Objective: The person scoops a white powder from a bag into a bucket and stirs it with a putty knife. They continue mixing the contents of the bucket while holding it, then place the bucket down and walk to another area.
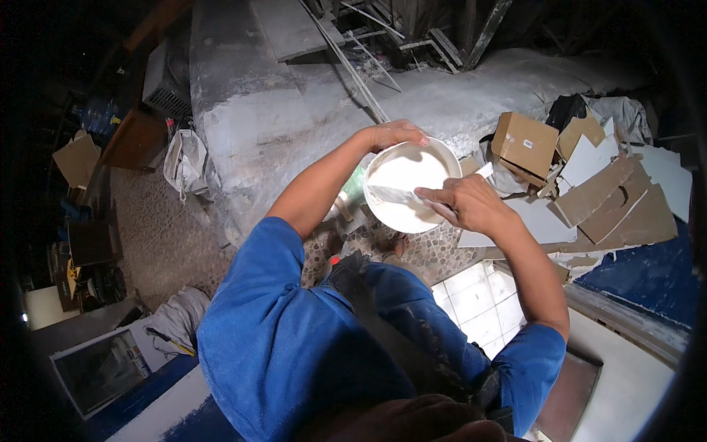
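A round white bucket is held up in front of my body, its mouth facing me, with white material inside that looks like a paste. My left hand grips its far left rim, the thumb side over the edge. In my right hand is a flat-bladed spatula, its pale blade reaching into the bucket across the near part. The index finger points along the blade, and a white end of the tool sticks out past the knuckles. Where the blade meets the material is hard to make out.
Cardboard boxes and flattened cardboard lie piled to the right. A grey dusty surface spans the far side, with long thin rods on it. A white cloth bag sits to the left. Pebble-patterned floor lies below.
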`<state>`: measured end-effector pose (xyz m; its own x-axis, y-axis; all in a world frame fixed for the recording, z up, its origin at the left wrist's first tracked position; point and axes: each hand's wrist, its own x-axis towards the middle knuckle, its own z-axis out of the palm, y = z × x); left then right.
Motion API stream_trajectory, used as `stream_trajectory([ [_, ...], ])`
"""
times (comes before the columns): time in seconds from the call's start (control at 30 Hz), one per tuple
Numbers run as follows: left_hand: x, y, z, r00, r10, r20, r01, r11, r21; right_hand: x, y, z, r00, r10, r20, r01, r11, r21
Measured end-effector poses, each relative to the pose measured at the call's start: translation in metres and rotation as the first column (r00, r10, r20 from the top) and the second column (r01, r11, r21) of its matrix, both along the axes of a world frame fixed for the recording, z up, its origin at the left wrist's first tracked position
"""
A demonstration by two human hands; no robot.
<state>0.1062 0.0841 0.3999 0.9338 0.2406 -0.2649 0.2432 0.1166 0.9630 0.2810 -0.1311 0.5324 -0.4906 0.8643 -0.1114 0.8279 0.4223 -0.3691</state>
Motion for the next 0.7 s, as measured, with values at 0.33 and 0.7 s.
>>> stream_trajectory([
  [0.33, -0.005, -0.008, 0.010, 0.986, -0.068, -0.155, 0.076, 0.996, 0.048, 0.004, -0.002, 0.002, 0.990, 0.096, 0.106, -0.086, 0.992, -0.091],
  [0.7, -0.023, -0.009, -0.013, 0.876, 0.394, 0.277, -0.294, 0.894, -0.339, 0.027, -0.015, -0.016, 0.832, -0.510, -0.217, 0.530, 0.847, 0.043],
])
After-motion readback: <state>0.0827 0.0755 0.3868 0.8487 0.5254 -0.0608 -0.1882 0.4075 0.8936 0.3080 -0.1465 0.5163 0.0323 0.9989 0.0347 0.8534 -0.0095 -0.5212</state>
